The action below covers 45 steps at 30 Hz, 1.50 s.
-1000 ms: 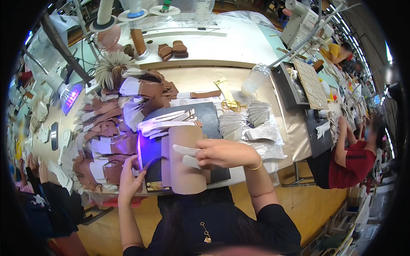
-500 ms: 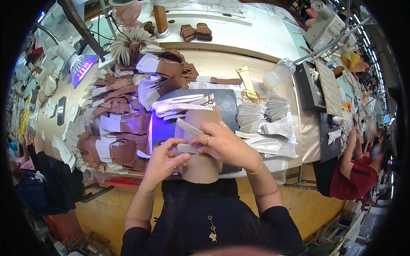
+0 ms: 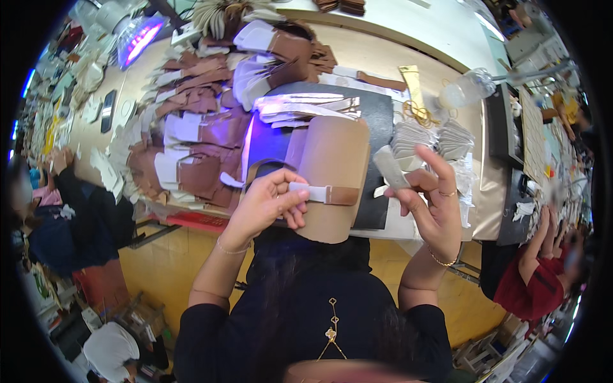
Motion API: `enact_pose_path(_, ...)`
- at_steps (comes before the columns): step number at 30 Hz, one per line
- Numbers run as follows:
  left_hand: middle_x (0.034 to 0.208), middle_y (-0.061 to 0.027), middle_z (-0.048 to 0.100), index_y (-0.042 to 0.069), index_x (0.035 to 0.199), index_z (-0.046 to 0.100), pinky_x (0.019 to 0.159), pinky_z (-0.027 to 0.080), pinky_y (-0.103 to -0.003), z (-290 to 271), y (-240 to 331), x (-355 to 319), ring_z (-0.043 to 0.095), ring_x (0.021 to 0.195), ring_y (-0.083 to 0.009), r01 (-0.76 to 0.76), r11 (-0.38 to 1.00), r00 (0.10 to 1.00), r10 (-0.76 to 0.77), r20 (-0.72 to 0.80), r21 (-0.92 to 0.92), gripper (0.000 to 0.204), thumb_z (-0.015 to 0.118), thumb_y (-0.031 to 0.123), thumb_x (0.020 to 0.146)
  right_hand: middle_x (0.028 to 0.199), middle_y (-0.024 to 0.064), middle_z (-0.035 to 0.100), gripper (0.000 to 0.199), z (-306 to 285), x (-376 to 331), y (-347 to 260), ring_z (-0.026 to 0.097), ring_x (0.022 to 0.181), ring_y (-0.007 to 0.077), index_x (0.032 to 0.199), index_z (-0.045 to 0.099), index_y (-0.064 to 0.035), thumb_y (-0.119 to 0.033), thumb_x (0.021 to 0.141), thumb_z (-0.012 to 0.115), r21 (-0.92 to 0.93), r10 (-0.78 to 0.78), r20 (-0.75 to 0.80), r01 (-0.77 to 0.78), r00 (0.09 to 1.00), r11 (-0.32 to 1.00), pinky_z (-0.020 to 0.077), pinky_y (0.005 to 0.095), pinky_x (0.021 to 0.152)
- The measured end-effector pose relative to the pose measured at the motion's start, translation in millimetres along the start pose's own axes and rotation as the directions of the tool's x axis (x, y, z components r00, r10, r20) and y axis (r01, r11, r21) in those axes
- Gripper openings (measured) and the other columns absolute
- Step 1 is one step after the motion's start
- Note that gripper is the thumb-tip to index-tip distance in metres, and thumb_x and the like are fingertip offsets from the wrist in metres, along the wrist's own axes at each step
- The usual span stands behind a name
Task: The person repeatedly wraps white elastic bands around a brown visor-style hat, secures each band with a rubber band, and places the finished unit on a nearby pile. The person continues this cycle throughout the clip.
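A moment ago, both hands were close together over the tan curved block [image 3: 335, 153]. Now the right hand [image 3: 434, 198] has moved off to the right, and it pinches a pale strip [image 3: 391, 167] by the right side of the black mat [image 3: 375, 212]. The left hand [image 3: 271, 201] holds a brown strip [image 3: 343, 195] by its white end. The brown strip now lies across the near part of the block.

Yellow floor [image 3: 159, 274], lit violet-tinged lamp [image 3: 140, 41], white table [image 3: 389, 22] beyond beige worktable [image 3: 383, 54]
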<state>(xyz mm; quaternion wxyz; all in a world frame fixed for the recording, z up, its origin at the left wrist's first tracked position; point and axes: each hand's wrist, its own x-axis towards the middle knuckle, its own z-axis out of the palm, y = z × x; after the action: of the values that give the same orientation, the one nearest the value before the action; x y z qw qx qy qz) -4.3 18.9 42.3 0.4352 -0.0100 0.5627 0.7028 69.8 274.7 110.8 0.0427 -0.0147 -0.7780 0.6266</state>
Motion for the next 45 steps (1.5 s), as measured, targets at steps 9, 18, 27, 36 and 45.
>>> enact_pose_path(9,0.078,-0.013,0.065,-0.004,0.102,0.055,0.051,0.054,-0.023,-0.1,6.2,0.9,0.066,0.06,-0.0175,0.03,0.999,0.999,-0.031,0.04,0.028,0.023,0.056,0.017,0.093,0.069,0.0018,0.062,0.013,23.0,17.9,9.4,0.053,0.055,0.004,0.085,0.066,0.0027,-0.011,0.085,0.068,-0.092,0.309,0.27,-0.295,0.912,0.951,0.0419,0.0177,0.049)
enact_pose_path(18,0.08,-0.0177,0.065,-0.007,0.103,0.056,0.057,0.057,-0.027,-5.0,4.4,0.9,0.069,0.066,-0.0228,0.045,0.998,0.996,-0.041,0.076,-0.054,0.049,0.043,0.04,0.098,0.059,0.0019,0.061,0.018,42.7,32.1,7.7,0.052,0.05,0.0039,0.079,0.066,0.0019,-0.015,0.083,0.07,-0.252,0.346,0.316,-0.274,0.883,0.928,0.0391,0.0191,0.047)
enact_pose_path(27,0.08,-0.0202,0.065,-0.009,0.102,0.055,0.058,0.057,-0.028,-3.2,4.8,-1.0,0.069,0.067,-0.0247,0.068,0.995,0.997,-0.065,0.049,-0.072,0.053,0.04,0.042,0.099,0.056,0.0039,0.061,0.021,54.4,37.9,11.5,0.054,0.049,0.0055,0.077,0.067,0.002,-0.019,0.083,0.069,-0.402,0.348,0.283,-0.219,0.894,0.889,0.0419,0.021,0.048)
enact_pose_path(36,0.079,-0.0168,0.066,-0.005,0.1,0.057,0.058,0.056,-0.025,-2.4,7.6,0.4,0.069,0.068,-0.0211,0.06,0.998,0.995,-0.057,0.083,-0.036,0.029,0.055,0.023,0.095,0.063,0.0167,0.063,0.025,57.0,37.7,5.4,0.064,0.055,0.0271,0.078,0.066,0.0024,-0.022,0.082,0.066,-0.414,0.339,0.26,-0.212,0.904,0.885,0.0485,0.0314,0.053)
enact_pose_path(45,0.076,-0.0167,0.067,-0.006,0.097,0.057,0.056,0.055,-0.024,1.5,9.3,1.8,0.069,0.065,-0.021,0.085,0.996,0.996,-0.084,0.039,-0.032,0.017,0.06,0.01,0.091,0.056,0.0059,0.06,0.025,58.3,36.1,7.8,0.051,0.045,0.009,0.076,0.066,0.002,-0.022,0.082,0.067,-0.375,0.26,0.25,-0.154,0.933,0.914,0.0408,0.023,0.046)
